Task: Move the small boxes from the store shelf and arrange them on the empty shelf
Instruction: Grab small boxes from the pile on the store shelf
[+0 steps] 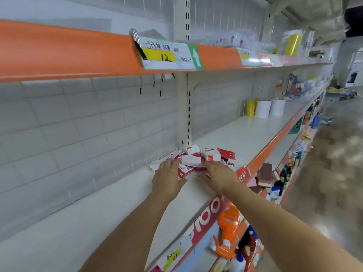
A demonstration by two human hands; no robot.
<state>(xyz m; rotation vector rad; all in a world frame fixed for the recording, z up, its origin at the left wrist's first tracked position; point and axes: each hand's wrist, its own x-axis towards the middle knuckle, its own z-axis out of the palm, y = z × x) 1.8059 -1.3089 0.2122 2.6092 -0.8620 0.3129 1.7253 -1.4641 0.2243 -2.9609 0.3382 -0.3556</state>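
Boxes [198, 160], small and red-and-white, lie heaped on the white shelf [235, 134] at the foot of the slotted upright [184, 107], against the tiled back wall. This head view is the only one.

The heap lies straight ahead of both hands, on their far side, and both already reach its near edge. The left hand [169, 177] lies palm down on the heap's left side, fingers fairly straight and spread over a few boxes; I cannot tell whether it has hold of any. The right hand [218, 175] comes in from the right, also palm down, its fingers pointing left toward the middle of the heap and touching the boxes there; its grasp is just as unclear. Neither hand is plainly nearer, since they flank the pile.

The boxes point every way. The topmost white one [191, 160], just beyond the fingertips, has its long axis running left to right, roughly across the line of the arms. As a whole the heap stretches along the shelf, from the left hand toward the far right.

My judgement: the hands are set to gather or scoop from both sides, and the bare shelf stretching near and left offers room for arranging.
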